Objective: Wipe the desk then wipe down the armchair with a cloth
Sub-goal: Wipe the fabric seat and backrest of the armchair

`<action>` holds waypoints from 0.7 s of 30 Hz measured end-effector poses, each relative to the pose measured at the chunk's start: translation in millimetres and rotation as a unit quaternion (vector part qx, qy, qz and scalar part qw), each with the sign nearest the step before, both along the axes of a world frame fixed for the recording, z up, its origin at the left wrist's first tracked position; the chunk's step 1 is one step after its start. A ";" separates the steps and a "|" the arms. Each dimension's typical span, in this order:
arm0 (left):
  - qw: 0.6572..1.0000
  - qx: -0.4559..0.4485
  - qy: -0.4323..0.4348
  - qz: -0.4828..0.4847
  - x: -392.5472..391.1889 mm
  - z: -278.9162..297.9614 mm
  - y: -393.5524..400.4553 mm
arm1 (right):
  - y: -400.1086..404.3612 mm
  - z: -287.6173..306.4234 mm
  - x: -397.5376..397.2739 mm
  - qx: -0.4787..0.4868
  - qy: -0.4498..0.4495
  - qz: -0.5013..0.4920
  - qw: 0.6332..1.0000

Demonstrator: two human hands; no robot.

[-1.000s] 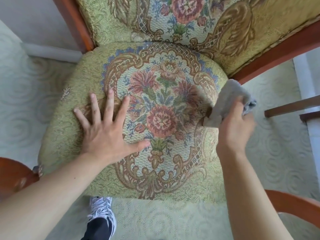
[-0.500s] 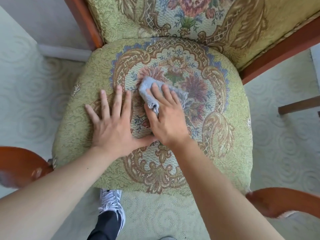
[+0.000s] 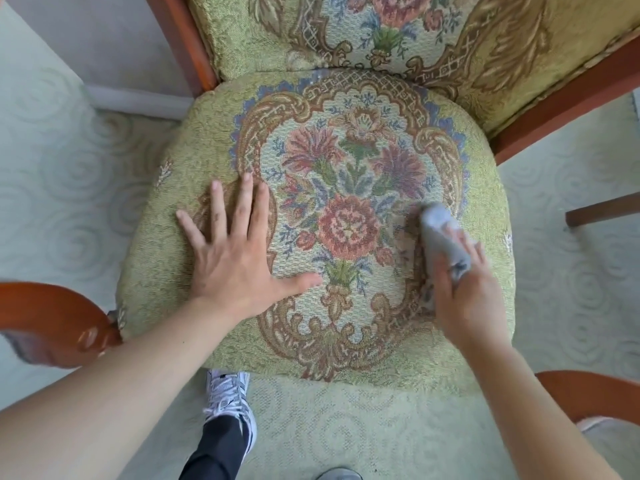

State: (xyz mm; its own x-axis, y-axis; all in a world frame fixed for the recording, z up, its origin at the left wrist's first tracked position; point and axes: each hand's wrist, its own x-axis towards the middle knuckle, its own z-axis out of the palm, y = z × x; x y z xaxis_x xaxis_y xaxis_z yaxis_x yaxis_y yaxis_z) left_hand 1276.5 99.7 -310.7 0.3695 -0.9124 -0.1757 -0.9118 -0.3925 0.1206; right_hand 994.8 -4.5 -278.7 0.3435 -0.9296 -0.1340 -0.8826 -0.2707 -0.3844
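A grey cloth (image 3: 441,233) was gripped in the right hand (image 3: 465,299), the fingers curled around it, and was pressed against the right side of the armchair seat (image 3: 221,133), beside the woven floral medallion (image 3: 348,226). The left hand (image 3: 235,261) was laid flat on the left part of the seat, fingers spread and nothing held. The two hands were kept well apart. A wooden armrest (image 3: 52,323) was seen at the left, and a white sneaker (image 3: 228,396) on the patterned carpet (image 3: 69,188) below the seat's front edge.
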 end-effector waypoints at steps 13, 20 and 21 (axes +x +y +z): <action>1.000 0.010 -0.005 0.007 0.8 2.6 6.3 | 30.2 -10.9 97.0 -0.042 -0.009 0.166 0.985; 1.000 0.016 0.008 0.018 -1.4 7.6 -6.7 | 30.2 -4.1 15.7 -0.050 0.074 0.231 0.969; 1.000 0.015 0.008 0.017 -0.3 7.5 -12.3 | 16.3 -3.6 16.8 -0.048 0.068 0.188 0.979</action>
State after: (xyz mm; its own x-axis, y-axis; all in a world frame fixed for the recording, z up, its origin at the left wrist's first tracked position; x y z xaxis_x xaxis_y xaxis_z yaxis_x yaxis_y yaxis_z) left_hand 1276.2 87.4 -303.1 0.3968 -0.8936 -0.2097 -0.8961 -0.4266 0.1225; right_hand 1011.6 11.8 -282.3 0.6481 -0.7521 -0.1197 -0.7554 -0.6149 -0.2266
